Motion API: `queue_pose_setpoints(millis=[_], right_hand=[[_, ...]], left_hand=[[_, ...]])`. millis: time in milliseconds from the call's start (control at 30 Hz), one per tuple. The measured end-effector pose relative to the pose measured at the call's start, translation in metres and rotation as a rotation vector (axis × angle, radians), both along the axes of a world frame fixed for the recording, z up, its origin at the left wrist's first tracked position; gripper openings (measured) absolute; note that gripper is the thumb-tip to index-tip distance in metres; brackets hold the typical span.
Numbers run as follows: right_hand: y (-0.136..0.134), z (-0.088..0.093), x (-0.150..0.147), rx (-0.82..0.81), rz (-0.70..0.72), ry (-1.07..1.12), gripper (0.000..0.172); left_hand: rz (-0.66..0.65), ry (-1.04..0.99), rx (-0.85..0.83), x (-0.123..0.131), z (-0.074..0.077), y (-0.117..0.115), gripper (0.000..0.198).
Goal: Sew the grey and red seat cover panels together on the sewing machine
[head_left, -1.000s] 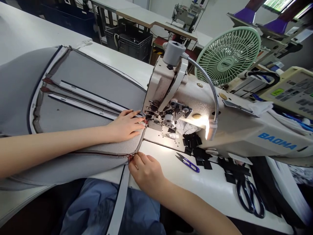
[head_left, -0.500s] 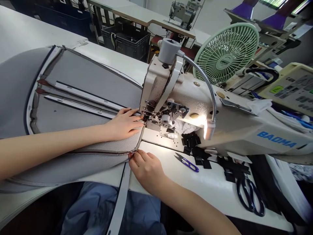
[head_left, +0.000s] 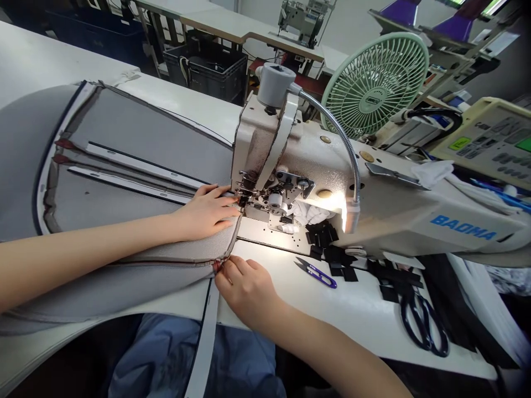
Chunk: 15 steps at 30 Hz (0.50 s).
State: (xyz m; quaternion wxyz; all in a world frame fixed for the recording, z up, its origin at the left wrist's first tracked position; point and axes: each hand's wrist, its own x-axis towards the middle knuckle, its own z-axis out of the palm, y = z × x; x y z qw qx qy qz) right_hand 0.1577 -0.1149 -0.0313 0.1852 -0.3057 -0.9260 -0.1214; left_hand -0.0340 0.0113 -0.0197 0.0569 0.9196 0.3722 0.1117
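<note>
A grey fabric cover (head_left: 136,121) with seams and white strips (head_left: 124,181) lies across the table, its right edge under the needle area of a sewing machine (head_left: 298,160). My left hand (head_left: 205,213) rests flat on the fabric, fingers spread, fingertips close to the presser foot. At the cover's near right corner, my right hand (head_left: 246,290) pinches the seamed edge between thumb and fingers. From beneath that corner a long white strip with a dark edge (head_left: 203,342) hangs down over the table edge toward my lap.
Purple thread snips (head_left: 317,273) and black fabric pieces (head_left: 338,260) lie right of my right hand. Further right are dark-handled scissors (head_left: 423,323). A green fan (head_left: 375,85) and a control panel (head_left: 489,135) stand behind the machine. A lit lamp (head_left: 350,215) shines on the table.
The whole view has shifted slightly, with the machine and cover sitting a little further left. Both hands keep the same hold on the fabric.
</note>
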Motion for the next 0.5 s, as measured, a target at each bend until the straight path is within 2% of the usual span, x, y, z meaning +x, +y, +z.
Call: queue_pose_setpoints(millis=[333, 500], right_hand=[[0.013, -0.001, 0.003, 0.061, -0.045, 0.025, 0.023], [0.024, -0.005, 0.006, 0.029, -0.057, 0.002, 0.021]], left_hand=[[0.069, -0.045, -0.041, 0.006, 0.001, 0.014, 0.023], [0.104, -0.031, 0.008, 0.01, -0.006, 0.027, 0.022]])
